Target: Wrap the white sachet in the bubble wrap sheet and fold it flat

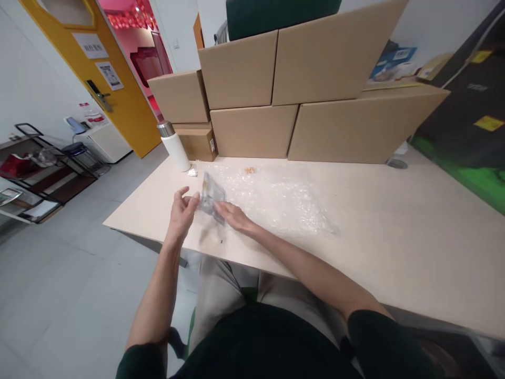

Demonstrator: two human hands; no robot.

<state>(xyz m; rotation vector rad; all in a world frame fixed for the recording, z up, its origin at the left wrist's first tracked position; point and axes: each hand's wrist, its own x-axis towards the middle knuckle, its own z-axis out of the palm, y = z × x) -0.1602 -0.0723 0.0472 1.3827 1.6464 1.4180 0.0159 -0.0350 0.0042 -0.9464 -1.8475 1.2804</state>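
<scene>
A small clear plastic packet (211, 192) is held above the table between my two hands. My left hand (182, 215) is at its left side, the thumb pressed on its edge and the other fingers curled. Closed on the packet's lower right edge is my right hand (233, 215). What lies inside the packet is too blurred to tell. Right behind the hands, a sheet of clear bubble wrap (276, 202) lies flat on the table (379, 226), with a small orange item (250, 170) at its far edge. A tiny dark speck rests near the table's front edge.
Stacked cardboard boxes (252, 131) line the table's back, a dark green item (276, 18) on top. At the back left stands a white bottle (174, 147) with a grey lid, a small crumpled white piece (192, 172) beside it. Further left are a cart (47, 163) and a yellow door (130, 105).
</scene>
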